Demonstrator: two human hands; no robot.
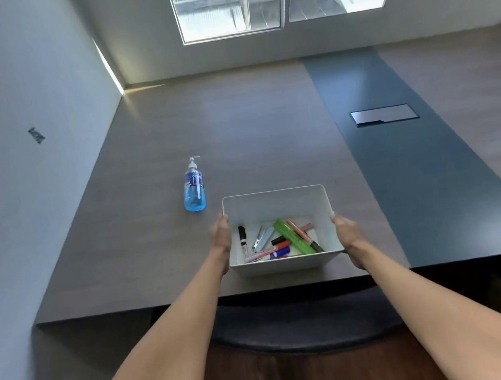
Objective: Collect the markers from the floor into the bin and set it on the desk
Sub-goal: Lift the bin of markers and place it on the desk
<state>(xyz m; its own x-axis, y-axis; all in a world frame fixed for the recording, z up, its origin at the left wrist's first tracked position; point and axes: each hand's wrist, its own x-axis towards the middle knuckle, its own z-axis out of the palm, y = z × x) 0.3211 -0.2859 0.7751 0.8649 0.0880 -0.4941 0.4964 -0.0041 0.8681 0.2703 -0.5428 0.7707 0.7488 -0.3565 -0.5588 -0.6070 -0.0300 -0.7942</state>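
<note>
A white rectangular bin (275, 204) rests on the grey-brown desk (238, 136) near its front edge. Inside lie several markers (275, 250), a green ruler (293, 236) and a black marker (242, 236) at the left. My left hand (221, 234) grips the bin's left wall. On the opposite wall my right hand (346, 231) holds the bin. Both arms reach forward from the bottom of the view.
A blue pump bottle (194, 189) stands on the desk just left of the bin. A dark strip with a cable hatch (384, 114) runs along the right. A chair back (301, 322) sits under the desk edge. A wall closes the left side.
</note>
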